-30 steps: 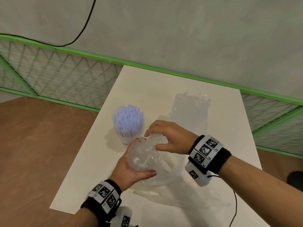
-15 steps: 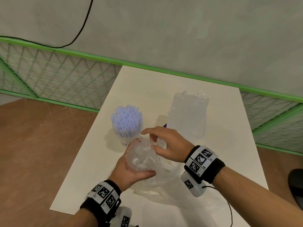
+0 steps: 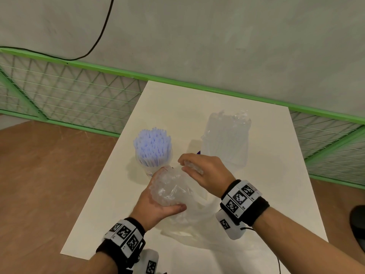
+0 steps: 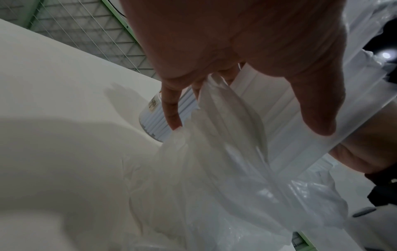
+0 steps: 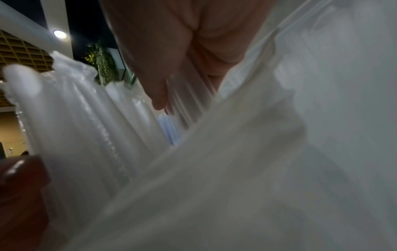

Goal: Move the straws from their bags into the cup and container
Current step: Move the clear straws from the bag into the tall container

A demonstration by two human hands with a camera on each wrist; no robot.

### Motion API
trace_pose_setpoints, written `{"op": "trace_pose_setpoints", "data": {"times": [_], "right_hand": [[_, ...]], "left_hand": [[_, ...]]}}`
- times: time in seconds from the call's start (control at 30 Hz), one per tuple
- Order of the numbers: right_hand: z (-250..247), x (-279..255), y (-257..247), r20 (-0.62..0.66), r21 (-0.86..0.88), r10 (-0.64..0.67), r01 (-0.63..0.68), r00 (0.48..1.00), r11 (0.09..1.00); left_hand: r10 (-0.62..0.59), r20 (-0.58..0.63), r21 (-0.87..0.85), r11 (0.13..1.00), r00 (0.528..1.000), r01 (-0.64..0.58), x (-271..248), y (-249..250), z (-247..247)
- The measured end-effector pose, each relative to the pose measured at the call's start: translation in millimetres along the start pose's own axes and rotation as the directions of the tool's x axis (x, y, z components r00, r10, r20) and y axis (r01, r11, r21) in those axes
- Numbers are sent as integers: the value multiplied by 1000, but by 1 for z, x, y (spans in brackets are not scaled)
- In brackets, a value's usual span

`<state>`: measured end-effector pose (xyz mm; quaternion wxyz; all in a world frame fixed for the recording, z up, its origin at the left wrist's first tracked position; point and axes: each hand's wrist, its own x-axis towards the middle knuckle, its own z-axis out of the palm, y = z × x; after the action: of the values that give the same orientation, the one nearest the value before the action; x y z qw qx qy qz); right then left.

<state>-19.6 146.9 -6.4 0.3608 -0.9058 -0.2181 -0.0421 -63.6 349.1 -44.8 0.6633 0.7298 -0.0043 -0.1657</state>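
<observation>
Already the cup (image 3: 153, 165), in the middle left of the head view, is full of pale blue straws (image 3: 152, 144) standing upright, so I judge this half of the task finished. What is left is the clear straws (image 3: 192, 168), which I am now working out of their bag (image 3: 177, 191) near the lower middle of the frame. With my left hand (image 3: 156, 208) I hold the bundle from below, fingers and thumb curled around it through the plastic. With my right hand (image 3: 205, 172) I grip the top ends of the straws, fingers bent over them. Behind my right hand, in the middle right of the frame, stands the container (image 3: 227, 141), tall and transparent; I cannot tell how much is already inside it. On the table (image 3: 177, 107) I count one cup, one container and one bag in my hands; the straws are too many to count.
</observation>
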Motion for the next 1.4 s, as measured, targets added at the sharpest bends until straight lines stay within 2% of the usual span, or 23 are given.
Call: {"op": "trace_pose_setpoints", "data": {"times": [0.13,0.23,0.37,0.43,0.5,0.57,0.7,0.97,1.23,1.4], "right_hand": [[0,-5,1,-38,5,86,-86,996,996],[-20,-2,-12,-175,21,36,-32,984,999],[-83,15,-49,-402,127,50,2,914,992],[-117,25,-67,-498,248,94,38,862,968],[-142,36,-76,-572,337,110,110,813,935],[-156,48,-74,-605,325,103,126,789,937],[-160,67,-57,-557,341,156,53,815,939],[-179,83,-33,-506,261,199,-70,839,963],[-180,80,-5,-451,25,160,-166,878,986],[-167,67,24,-358,-12,204,-223,911,975]], "left_hand": [[1,8,-4,1000,1000,-1,1,-1,1],[2,8,-14,1000,1000,-2,1,0,1],[-7,10,-29,1000,1000,8,1,-3,-1],[-13,12,-30,999,1000,13,1,-5,-1],[-20,10,-27,999,1000,21,1,-6,-2],[-28,10,-3,1000,1000,28,1,-7,-3],[-39,5,-4,999,999,39,1,-10,-4],[-35,10,-30,999,999,35,-1,-10,-5],[-28,13,-48,998,1000,29,-1,-11,-5],[-20,15,-59,998,1000,21,-2,-10,-5]]}}
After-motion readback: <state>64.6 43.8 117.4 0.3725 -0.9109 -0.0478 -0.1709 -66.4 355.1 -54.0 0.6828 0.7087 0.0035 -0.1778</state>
